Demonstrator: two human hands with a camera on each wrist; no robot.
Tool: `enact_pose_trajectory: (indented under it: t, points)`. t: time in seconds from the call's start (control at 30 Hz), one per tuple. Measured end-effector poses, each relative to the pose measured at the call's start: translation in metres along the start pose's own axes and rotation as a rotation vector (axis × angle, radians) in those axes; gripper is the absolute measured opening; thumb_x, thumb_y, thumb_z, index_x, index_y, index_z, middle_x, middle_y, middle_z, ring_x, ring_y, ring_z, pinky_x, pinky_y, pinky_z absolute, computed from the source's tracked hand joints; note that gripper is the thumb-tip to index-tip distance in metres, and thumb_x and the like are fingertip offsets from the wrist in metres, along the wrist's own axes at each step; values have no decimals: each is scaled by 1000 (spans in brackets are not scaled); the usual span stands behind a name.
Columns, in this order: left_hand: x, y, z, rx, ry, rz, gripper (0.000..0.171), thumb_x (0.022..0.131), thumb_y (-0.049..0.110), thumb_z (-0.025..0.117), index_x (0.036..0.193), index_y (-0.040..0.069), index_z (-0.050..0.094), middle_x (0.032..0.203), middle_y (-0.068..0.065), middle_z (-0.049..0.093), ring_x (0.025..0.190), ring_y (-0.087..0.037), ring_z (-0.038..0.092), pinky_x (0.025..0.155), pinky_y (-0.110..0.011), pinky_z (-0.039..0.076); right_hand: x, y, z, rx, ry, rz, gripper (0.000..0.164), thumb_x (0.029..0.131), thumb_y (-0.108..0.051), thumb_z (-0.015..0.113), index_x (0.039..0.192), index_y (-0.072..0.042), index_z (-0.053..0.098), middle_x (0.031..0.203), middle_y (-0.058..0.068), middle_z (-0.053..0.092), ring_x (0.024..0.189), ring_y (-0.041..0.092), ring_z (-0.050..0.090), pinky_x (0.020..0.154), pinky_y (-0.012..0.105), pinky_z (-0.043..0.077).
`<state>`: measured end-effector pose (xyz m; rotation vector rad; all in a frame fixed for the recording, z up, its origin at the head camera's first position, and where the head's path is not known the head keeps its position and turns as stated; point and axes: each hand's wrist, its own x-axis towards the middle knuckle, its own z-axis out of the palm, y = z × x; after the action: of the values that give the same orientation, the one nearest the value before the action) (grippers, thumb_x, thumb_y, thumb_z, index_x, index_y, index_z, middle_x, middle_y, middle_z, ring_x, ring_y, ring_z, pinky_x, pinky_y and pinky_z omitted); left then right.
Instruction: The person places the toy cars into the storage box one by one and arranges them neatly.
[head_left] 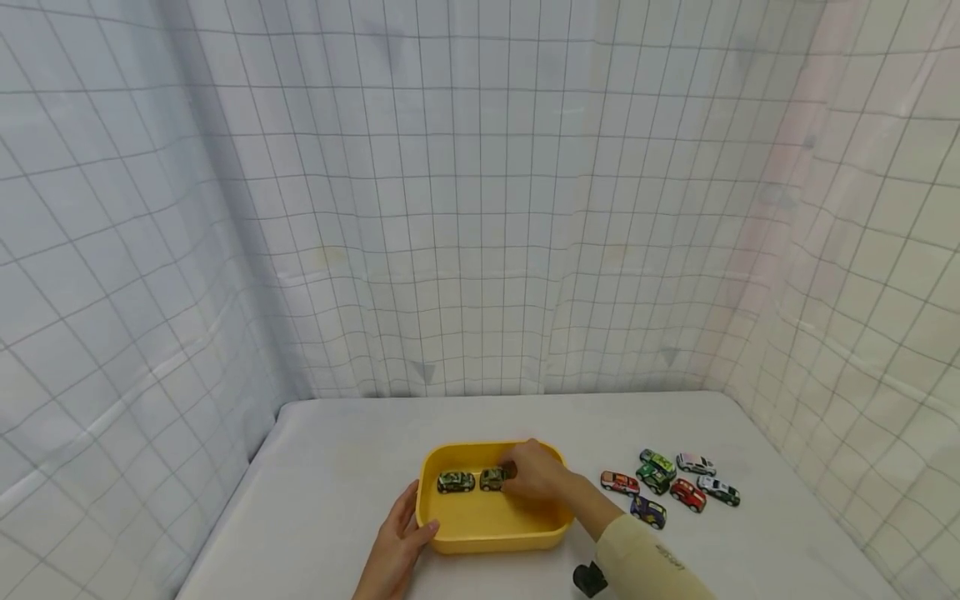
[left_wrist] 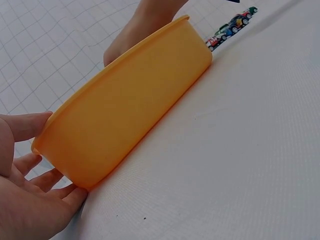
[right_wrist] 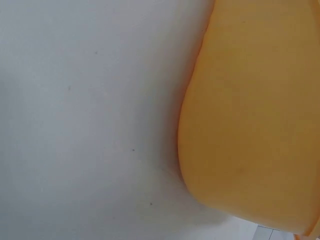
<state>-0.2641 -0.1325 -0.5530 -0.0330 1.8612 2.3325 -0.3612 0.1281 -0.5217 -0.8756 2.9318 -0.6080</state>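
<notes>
A yellow plastic bin (head_left: 487, 547) sits on the white table. My left hand (head_left: 402, 533) grips its left end, thumb over the rim and fingers against the outside wall, as the left wrist view also shows the hand (left_wrist: 30, 195) at the corner of the bin (left_wrist: 125, 100). Inside, one camouflage toy car (head_left: 455, 482) stands to the left. Just right of it is a second camouflage toy car (head_left: 492, 479), whose right end my right hand (head_left: 536, 472) pinches, partly covering it. The right wrist view has only the bin's outer wall (right_wrist: 250, 115), with the hand hidden.
Right of the bin lie several toy cars: an orange-red one (head_left: 619, 482), a red one (head_left: 688, 495), a purple one (head_left: 648, 512), green ones (head_left: 655, 477) and white ones (head_left: 696, 464). A small black object (head_left: 589, 579) is near the front edge. White gridded curtains (head_left: 480, 208) surround the table.
</notes>
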Motion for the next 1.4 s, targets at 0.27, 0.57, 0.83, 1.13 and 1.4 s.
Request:
enact_pose_trajectory:
  t: [0.27,0.57,0.83,1.13,1.4]
  points:
    - [2,-1,-2,9,-13,-3,89,97,-2,68,164,-1,9,166,-33,0,151,-51,10,116,-56,34,-1,-1,-9,106,34,-34,32,84,-13,87,113,-2,79,105,5,76,95,15,69,82,29,59]
    - [1,-2,0,3,8,-15,89,96,-4,68,164,-1,11,166,-34,1,151,-51,10,117,-57,32,-11,4,-18,215,52,-17,34,86,-17,87,115,-2,78,108,5,76,97,17,70,86,31,60]
    - [1,-2,-2,7,8,-3,88,96,-6,66,164,-1,10,166,-34,-1,151,-52,9,117,-57,31,-19,12,-28,217,71,-8,32,86,-15,86,115,-3,78,106,5,75,96,20,70,86,36,61]
    - [-1,-1,0,8,7,-19,88,97,-4,66,164,-1,9,166,-34,-1,151,-52,10,117,-59,31,-34,20,-41,259,82,4,31,88,-12,84,116,0,76,111,8,74,100,23,70,89,40,60]
    - [-1,0,2,8,24,-16,88,96,-4,67,165,0,12,167,-33,2,151,-50,12,117,-58,31,-45,27,-51,249,112,21,33,88,-11,84,117,1,75,113,9,74,101,26,70,89,40,60]
